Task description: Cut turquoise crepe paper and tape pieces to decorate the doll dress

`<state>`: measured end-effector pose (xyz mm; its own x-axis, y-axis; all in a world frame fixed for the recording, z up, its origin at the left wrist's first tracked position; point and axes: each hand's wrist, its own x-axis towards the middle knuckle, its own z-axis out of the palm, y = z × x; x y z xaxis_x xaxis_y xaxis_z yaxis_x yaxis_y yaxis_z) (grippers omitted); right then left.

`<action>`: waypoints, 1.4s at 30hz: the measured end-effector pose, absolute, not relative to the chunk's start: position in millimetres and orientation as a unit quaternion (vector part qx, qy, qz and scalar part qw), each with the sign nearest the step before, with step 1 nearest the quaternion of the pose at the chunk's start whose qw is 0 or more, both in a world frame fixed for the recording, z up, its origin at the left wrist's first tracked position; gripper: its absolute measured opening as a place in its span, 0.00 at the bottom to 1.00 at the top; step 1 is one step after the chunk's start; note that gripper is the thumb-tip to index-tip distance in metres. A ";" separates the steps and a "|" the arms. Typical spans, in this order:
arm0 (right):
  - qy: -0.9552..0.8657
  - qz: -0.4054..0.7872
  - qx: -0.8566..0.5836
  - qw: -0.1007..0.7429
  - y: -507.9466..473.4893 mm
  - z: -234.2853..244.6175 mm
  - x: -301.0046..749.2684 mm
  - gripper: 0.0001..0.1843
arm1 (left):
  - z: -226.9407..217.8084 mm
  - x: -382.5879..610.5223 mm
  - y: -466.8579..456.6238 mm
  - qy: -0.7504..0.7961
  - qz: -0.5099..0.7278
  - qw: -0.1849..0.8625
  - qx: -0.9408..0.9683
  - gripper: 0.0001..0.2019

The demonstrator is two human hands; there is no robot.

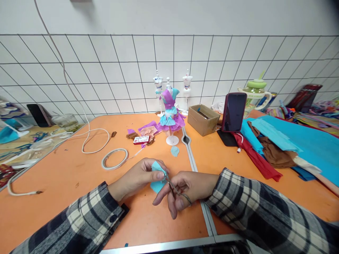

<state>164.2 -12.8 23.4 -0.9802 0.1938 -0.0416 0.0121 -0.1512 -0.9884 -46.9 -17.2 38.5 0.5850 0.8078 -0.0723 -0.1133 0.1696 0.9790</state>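
Observation:
Between thumb and fingers my left hand (148, 173) pinches a piece of light blue crepe paper (156, 186) above the orange table. A small pair of metal scissors (172, 187) is in my right hand (185, 188), with the thumb at one handle loop. The scissors' blades meet the paper's right edge beside my left fingertips. Just beyond my hands, a small cut blue paper piece (174, 151) lies flat. Behind it stands a miniature dress form (169, 116) wearing a purple and blue paper dress.
A roll of tape (114, 158) lies left of my hands. Paper scraps (147, 129) and a small red-and-white box (141, 140) sit beyond. To the right are a cardboard box (203, 120), a propped phone (234, 112), folded coloured paper (275, 148) and a lidded jug (255, 95).

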 end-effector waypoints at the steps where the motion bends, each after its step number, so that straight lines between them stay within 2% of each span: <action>1: -0.650 0.753 -0.081 0.061 -12.2 21.8 164.6 0.40 | 39.6 -46.6 -17.9 0.320 0.334 0.703 0.541 0.15; 3: -0.651 0.752 -0.085 0.058 -11.3 18.6 164.9 0.39 | 41.4 -45.8 -19.0 0.323 0.354 0.705 0.523 0.18; 7: -0.642 0.762 -0.072 0.053 -11.1 15.9 164.0 0.37 | 41.8 -44.5 -18.2 0.303 0.374 0.690 0.540 0.13; 11: -0.641 0.763 -0.067 0.054 -11.8 19.5 163.6 0.37 | 41.5 -45.5 -17.8 0.297 0.348 0.691 0.560 0.15; 15: -0.654 0.751 -0.069 0.056 -12.1 21.5 163.6 0.38 | 41.2 -46.1 -18.7 0.297 0.349 0.695 0.554 0.21; 18: -0.654 0.750 -0.079 0.055 -12.8 22.7 163.8 0.39 | 38.0 -46.1 -17.7 0.303 0.355 0.689 0.554 0.14; 20: -0.654 0.750 -0.091 0.048 -13.2 24.6 164.5 0.39 | 35.7 -45.8 -16.5 0.302 0.355 0.688 0.556 0.13; 27: -0.651 0.750 -0.103 0.050 -13.3 31.8 167.5 0.38 | 37.6 -46.2 -16.2 0.315 0.355 0.681 0.557 0.17; 30: -0.657 0.744 -0.111 0.054 -13.3 29.8 165.9 0.39 | 41.5 -46.5 -18.4 0.306 0.363 0.683 0.556 0.24; 35: -0.659 0.744 -0.100 0.047 -12.7 25.1 163.7 0.40 | 45.7 -43.4 -20.3 0.304 0.365 0.661 0.581 0.11; 42: -0.657 0.746 -0.101 0.047 -13.5 28.4 166.0 0.41 | 38.8 -47.2 -14.7 0.309 0.323 0.656 0.608 0.18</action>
